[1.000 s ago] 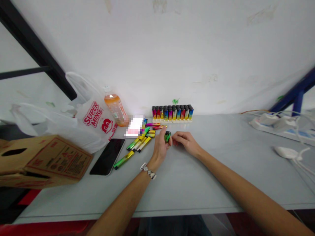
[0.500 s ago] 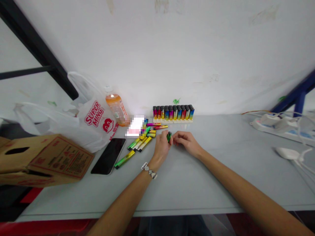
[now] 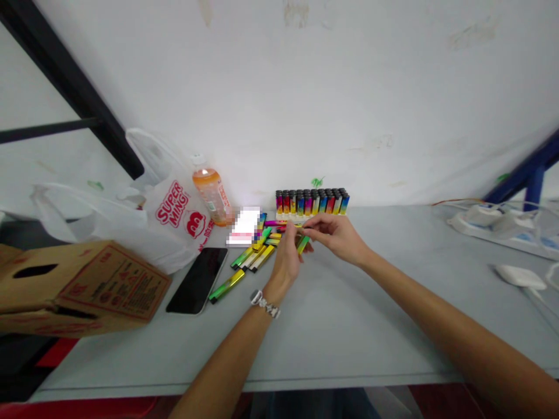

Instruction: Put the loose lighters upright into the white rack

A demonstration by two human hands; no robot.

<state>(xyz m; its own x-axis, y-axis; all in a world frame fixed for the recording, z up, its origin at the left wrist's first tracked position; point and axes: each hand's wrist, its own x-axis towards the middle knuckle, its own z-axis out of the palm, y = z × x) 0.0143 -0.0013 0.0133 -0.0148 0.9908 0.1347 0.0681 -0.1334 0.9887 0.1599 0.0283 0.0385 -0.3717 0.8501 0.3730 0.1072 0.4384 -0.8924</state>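
Note:
My left hand (image 3: 287, 250) is closed around a green and yellow lighter (image 3: 303, 244), held tilted above the table. The thumb and fingertips of my right hand (image 3: 334, 234) pinch at the upper end of the same lighter; its top is partly hidden by the fingers. To the left, several loose yellow and green lighters (image 3: 263, 258) lie in a loose pile, one green lighter (image 3: 227, 286) a little apart. Behind my hands, a block of upright lighters (image 3: 312, 202) in many colours stands in rows in a pale tray (image 3: 286, 217).
On the left are a black phone (image 3: 197, 280), a cardboard box (image 3: 113, 285), a white plastic bag (image 3: 144, 233) and an orange drink bottle (image 3: 212, 195). A power strip (image 3: 502, 227) with plugs and a white charger (image 3: 519, 276) lies at the right. The wall rises behind the table (image 3: 349, 337).
My right hand has moved left and up onto the lighter in my left hand. The lighter is turned and shows more of its green and yellow body. The view has shifted slightly.

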